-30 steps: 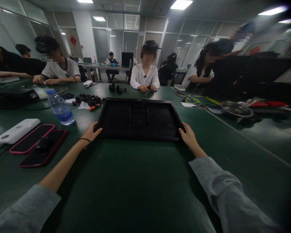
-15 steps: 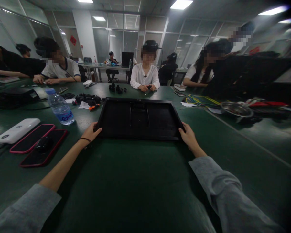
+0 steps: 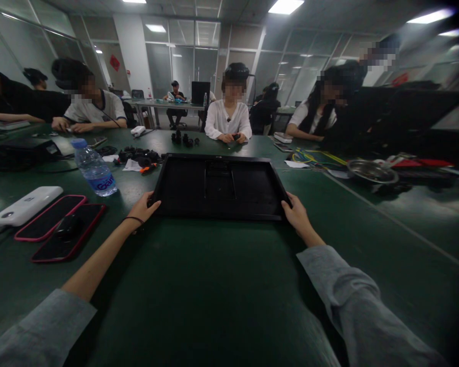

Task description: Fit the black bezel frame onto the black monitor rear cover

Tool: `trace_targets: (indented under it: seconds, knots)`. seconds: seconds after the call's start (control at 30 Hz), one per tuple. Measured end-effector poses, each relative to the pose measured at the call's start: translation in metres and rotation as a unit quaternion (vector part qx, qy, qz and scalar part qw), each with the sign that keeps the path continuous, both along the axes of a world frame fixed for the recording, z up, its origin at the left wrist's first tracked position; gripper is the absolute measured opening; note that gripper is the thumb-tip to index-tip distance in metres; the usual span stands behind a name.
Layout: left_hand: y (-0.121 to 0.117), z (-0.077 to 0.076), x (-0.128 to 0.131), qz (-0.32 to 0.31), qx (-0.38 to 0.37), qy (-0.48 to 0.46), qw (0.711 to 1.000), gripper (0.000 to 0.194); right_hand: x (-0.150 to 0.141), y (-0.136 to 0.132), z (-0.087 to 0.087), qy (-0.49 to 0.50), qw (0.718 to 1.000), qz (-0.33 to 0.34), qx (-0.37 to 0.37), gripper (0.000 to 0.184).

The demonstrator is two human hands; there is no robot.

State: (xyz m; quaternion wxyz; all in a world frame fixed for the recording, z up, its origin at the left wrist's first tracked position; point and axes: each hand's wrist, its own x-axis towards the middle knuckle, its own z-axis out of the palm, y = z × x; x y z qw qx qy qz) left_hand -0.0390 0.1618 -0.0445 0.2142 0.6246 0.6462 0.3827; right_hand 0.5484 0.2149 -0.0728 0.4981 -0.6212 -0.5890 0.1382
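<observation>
A wide black shallow tray (image 3: 179, 188) with a raised rim is in front of me in the head view. Two thin upright rails show in its middle, with a small raised part between them at the back. My left hand (image 3: 143, 206) grips its near left corner, thumb on top of the rim and the other fingers mostly hidden. On the opposite side, my right hand (image 3: 295, 210) holds the near right corner in the same way. The tray's underside is hidden, so I cannot tell whether it rests on the green table (image 3: 214, 285).
Left of the tray stand a water bottle (image 3: 95, 171), a white power bank (image 3: 26, 204) and two red-edged phones (image 3: 67, 244). Black parts (image 3: 137, 155) lie behind. At right are a metal bowl (image 3: 373, 171) and coloured cables (image 3: 313, 157). A person (image 3: 229, 117) sits opposite.
Almost nothing differs. Both hands keep the same grip on the black tray, and the whole view has shifted very slightly.
</observation>
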Motion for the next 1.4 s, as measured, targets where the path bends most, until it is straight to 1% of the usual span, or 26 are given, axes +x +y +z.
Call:
trace_targets:
  seconds: [0.1,0.27,0.43,0.6,0.7,0.87,1.0,1.1,1.27,1.4]
  knots:
    - [0.001,-0.002,-0.001,0.000,-0.003,0.005,1.000,0.066,-0.001,-0.002,0.001,0.002,1.000,0.006,0.004,0.055]
    - [0.002,-0.003,-0.003,0.000,0.005,0.002,1.000,0.065,-0.004,-0.005,0.006,-0.005,1.000,0.017,0.014,0.052]
    - [-0.001,0.001,0.000,0.003,-0.003,0.002,1.000,0.064,-0.011,-0.011,0.016,-0.018,0.999,0.025,0.026,0.054]
    - [-0.003,0.006,0.002,0.004,-0.018,0.014,1.000,0.064,-0.015,-0.016,0.021,-0.024,0.999,0.021,0.009,0.056]
    - [-0.003,0.007,0.003,0.001,-0.014,0.009,1.000,0.064,-0.013,-0.015,0.019,-0.021,0.999,0.021,0.012,0.054]
    - [-0.004,0.008,0.004,0.014,-0.014,0.012,1.000,0.060,-0.004,-0.007,0.007,-0.015,1.000,0.015,0.018,0.052]
    - [-0.004,0.007,0.003,0.008,-0.015,0.014,1.000,0.064,0.001,-0.003,0.001,-0.018,1.000,0.017,0.011,0.053]
    - [-0.003,0.005,0.003,-0.001,-0.015,0.017,1.000,0.066,0.001,-0.003,0.000,-0.020,1.000,0.016,0.015,0.052]
    - [-0.003,0.004,0.003,-0.006,-0.003,0.009,1.000,0.061,-0.001,-0.004,0.002,-0.009,1.000,0.015,0.016,0.053]
    - [-0.002,0.002,0.001,-0.017,0.000,0.013,1.000,0.068,0.000,-0.004,0.001,-0.009,1.000,0.018,0.016,0.055]
